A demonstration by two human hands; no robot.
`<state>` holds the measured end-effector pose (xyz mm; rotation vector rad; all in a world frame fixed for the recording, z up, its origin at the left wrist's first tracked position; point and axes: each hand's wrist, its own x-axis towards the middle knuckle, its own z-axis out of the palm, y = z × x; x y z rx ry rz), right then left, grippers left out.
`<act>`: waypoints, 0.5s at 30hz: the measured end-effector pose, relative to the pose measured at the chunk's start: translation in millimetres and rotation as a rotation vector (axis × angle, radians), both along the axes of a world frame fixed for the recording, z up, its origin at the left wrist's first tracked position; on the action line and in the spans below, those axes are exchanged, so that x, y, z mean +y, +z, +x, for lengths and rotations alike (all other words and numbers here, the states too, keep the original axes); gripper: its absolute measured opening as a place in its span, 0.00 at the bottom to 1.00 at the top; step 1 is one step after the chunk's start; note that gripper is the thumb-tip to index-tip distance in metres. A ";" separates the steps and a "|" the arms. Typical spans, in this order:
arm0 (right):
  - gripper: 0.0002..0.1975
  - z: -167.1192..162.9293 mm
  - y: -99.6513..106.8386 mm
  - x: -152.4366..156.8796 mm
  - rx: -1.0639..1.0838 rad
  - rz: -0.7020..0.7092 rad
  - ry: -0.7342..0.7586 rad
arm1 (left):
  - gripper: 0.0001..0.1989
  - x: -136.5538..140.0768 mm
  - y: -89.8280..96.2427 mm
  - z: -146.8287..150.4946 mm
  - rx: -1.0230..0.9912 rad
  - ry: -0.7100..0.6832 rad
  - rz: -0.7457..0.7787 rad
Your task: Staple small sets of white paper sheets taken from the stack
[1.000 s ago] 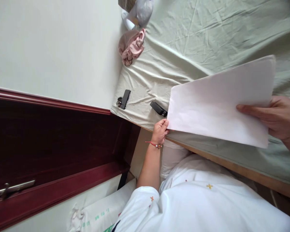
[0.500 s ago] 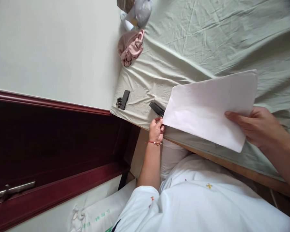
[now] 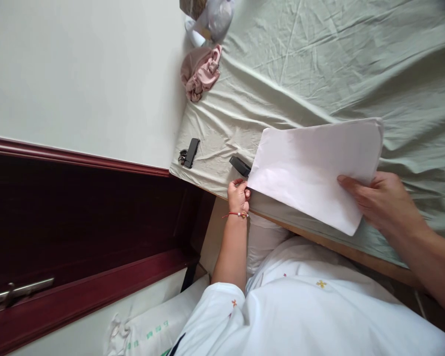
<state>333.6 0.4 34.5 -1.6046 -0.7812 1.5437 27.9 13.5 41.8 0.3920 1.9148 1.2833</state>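
Observation:
A stack of white paper [image 3: 307, 173] is held tilted above the near edge of the bed-like surface. My right hand [image 3: 381, 202] grips its right end, thumb on top and the other fingers hidden underneath. My left hand [image 3: 239, 197], with a red beaded bracelet, is closed at the stack's lower left corner. Its fingertips pinch there, partly hidden by the paper. Just beyond them lies a black binder clip [image 3: 240, 165], its right end reaching the paper's edge. Farther left, a second black binder clip [image 3: 191, 153] with metal handles rests on the cloth.
A pale green wrinkled sheet [image 3: 319, 54] covers the surface. Pink bunched cloth [image 3: 202, 74] and a plastic bag [image 3: 219, 20] lie along the white wall [image 3: 81, 74]. Dark red wooden trim [image 3: 77, 160] runs at left. A white sack [image 3: 155, 321] stands below on the floor.
My right hand has moved left and slightly down, bringing the right end of the paper stack with it. My left hand has shifted only slightly; both binder clips stay put.

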 end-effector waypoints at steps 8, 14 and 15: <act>0.16 1.3 7.9 -7.1 -0.055 -0.081 -0.024 | 0.18 1.2 -2.1 2.9 0.033 0.009 0.001; 0.15 -3.1 15.3 -9.1 -0.133 -0.078 -0.042 | 0.18 0.4 -5.0 4.1 0.056 0.002 0.028; 0.15 -4.6 15.6 -9.2 -0.127 -0.070 -0.048 | 0.18 0.2 -6.0 4.0 0.061 0.001 0.032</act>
